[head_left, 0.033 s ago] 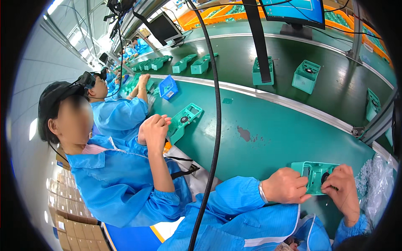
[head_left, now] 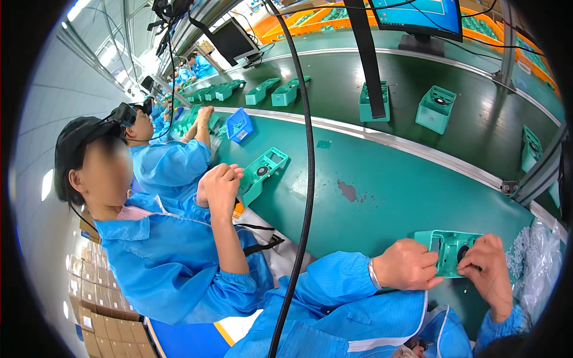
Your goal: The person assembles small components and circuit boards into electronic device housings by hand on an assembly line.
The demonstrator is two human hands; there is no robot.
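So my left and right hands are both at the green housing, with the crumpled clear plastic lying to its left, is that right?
Not quite: the head view shows the crumpled clear plastic lying to the right. Your left hand and right hand are both at the green housing.

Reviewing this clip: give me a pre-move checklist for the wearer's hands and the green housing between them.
1. Green housing is at the tabletop's near right: ok.
2. Left hand is at the housing's left end: ok.
3. Right hand is at its right end: ok.
4. Black round part fully seated: cannot tell, fingers are close to it.
5. Clear plastic bag apart from the right hand: cannot tell.
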